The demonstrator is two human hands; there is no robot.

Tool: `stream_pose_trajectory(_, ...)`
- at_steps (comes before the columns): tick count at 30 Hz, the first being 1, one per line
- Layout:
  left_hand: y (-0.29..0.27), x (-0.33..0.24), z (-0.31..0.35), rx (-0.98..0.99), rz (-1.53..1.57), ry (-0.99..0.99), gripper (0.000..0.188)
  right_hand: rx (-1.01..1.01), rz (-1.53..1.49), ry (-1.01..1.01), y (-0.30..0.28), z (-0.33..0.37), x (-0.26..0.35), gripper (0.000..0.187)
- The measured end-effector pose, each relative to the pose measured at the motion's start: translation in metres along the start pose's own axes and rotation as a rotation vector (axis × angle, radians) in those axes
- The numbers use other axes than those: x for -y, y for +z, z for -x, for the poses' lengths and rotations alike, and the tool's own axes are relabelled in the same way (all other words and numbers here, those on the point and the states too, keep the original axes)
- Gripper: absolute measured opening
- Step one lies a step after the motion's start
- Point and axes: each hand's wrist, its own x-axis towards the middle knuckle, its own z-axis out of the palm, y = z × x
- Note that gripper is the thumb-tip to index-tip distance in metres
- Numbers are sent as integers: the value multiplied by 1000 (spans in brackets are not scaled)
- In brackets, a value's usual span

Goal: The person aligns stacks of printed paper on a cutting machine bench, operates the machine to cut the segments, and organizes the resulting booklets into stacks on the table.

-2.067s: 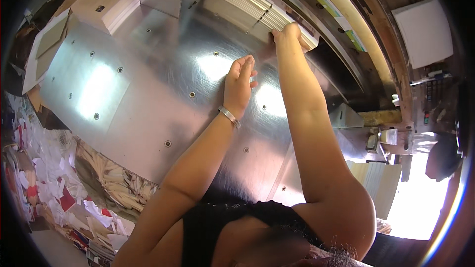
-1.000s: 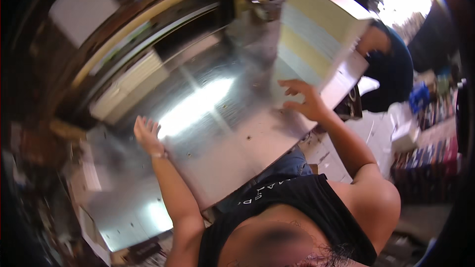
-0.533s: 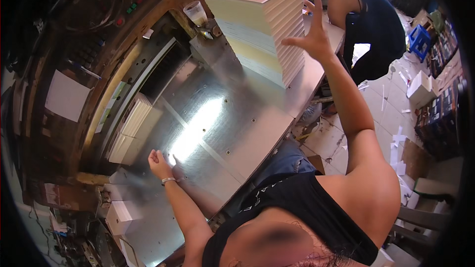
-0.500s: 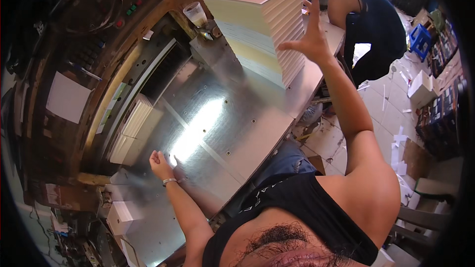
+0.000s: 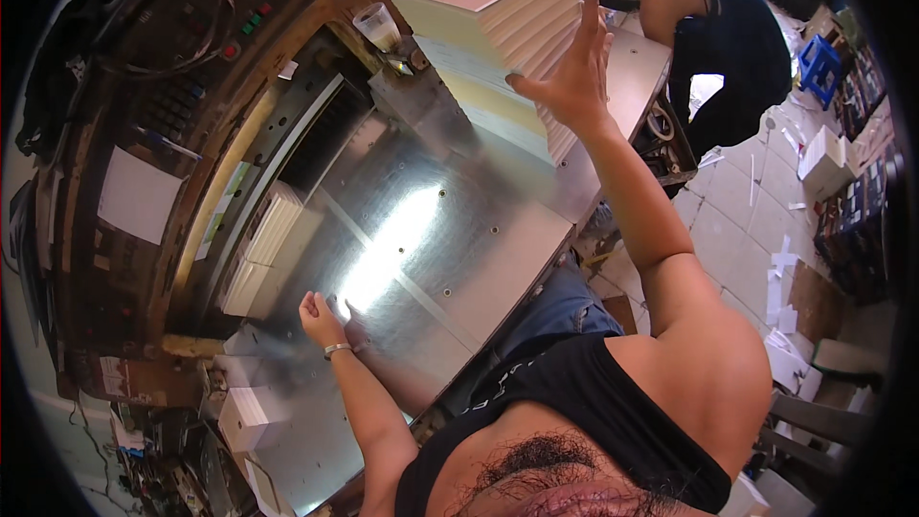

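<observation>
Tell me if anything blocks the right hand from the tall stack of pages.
Nothing visible does. The open right hand overlaps the side of the tall stack in view, with no object seen between them; contact is hard to tell. The co-worker is farther right, not between.

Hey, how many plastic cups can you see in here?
1: a clear plastic cup, just left of the tall paper stack near your right hand. Others could be hidden behind that stack.
</observation>
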Motion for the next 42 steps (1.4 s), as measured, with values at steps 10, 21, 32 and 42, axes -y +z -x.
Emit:
stream_pose_trajectory(10,2,-2,-1,5,42,-31,30,-224,11,-265,14,11,17,102)
stream_pose_trajectory(21,1,-5,-2,7,-7,-20,31,-31,312,-686,16,-42,33,69)
stream_pose_trajectory(32,68,-154,77,381,200,594,87,87,-298,-777,-66,-19,113,73)
stream_pose_trajectory(42,-13,-161,122,861,185,47,68,870,-1334,314,-21,101,92,86)
